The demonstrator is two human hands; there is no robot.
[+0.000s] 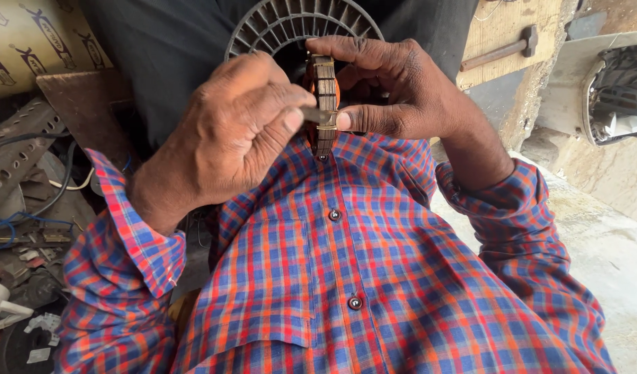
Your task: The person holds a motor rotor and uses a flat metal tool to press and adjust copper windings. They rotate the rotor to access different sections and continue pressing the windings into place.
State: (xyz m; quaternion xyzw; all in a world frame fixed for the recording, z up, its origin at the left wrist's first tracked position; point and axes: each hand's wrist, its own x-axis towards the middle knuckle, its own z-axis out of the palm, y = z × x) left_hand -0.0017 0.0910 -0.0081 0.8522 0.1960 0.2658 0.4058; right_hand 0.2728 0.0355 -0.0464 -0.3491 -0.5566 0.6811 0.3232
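Observation:
My right hand (pixel 394 86) grips a round motor stator (pixel 324 104) seen edge-on, a stack of brown metal laminations with orange copper winding showing at its sides. My left hand (pixel 239 131) pinches a small thin strip (pixel 315 114) between thumb and forefinger and presses it against the stator's edge. Both hands are held close to my chest, over my red and blue checked shirt (pixel 346 277). Behind the stator lies a dark grey plastic fan wheel (pixel 301 24) with radial blades, partly hidden by my hands.
To the left lie blue and black wires (pixel 27 221), a perforated metal bracket (pixel 17 149) and small scrap parts. A hammer (pixel 498 50) rests on a wooden board at upper right. A fan guard (pixel 620 93) stands at far right above a concrete floor (pixel 609 242).

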